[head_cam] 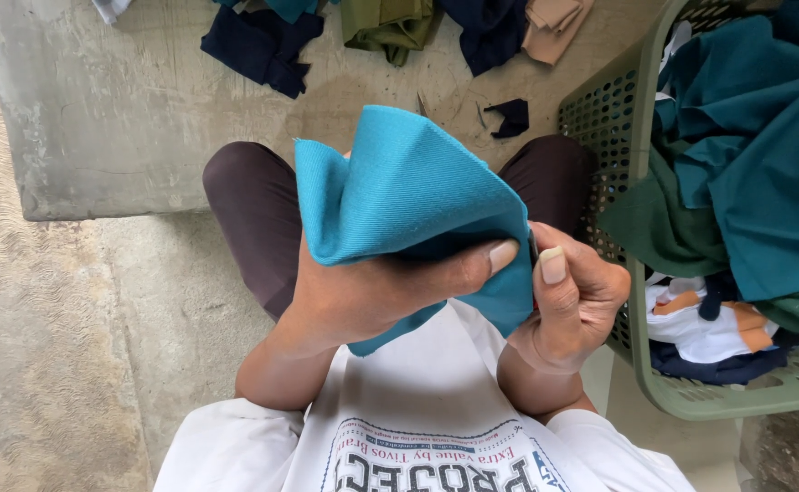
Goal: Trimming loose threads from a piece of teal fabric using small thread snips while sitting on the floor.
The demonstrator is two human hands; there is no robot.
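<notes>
Your white printed shirt [417, 437] fills the bottom edge, nearest the lens, with your dark trousers [253, 214] above it. Between your knees you hold up a teal cloth piece [408, 182]. It is folded over on itself, the fold peaking toward the top of the view and its long axis running roughly from upper left down to lower right. Your left hand [372, 296] grips it from below, fingers curled shut on the fabric, thumb laid across the front. Your right hand [572, 296] pinches the cloth's right edge, fingers closed tight, thumbnail up.

Just right of your right hand stands a green perforated plastic basket [600, 118], heaped with teal and dark green fabric plus white, orange and navy pieces; its right side is cut off by the frame. Ground is bare grey concrete [126, 109], a raised slab ahead of your knees. Along the top edge lie navy, olive and tan cloth scraps [262, 46], partly cropped. The cloth's lower end is hidden behind your hands.
</notes>
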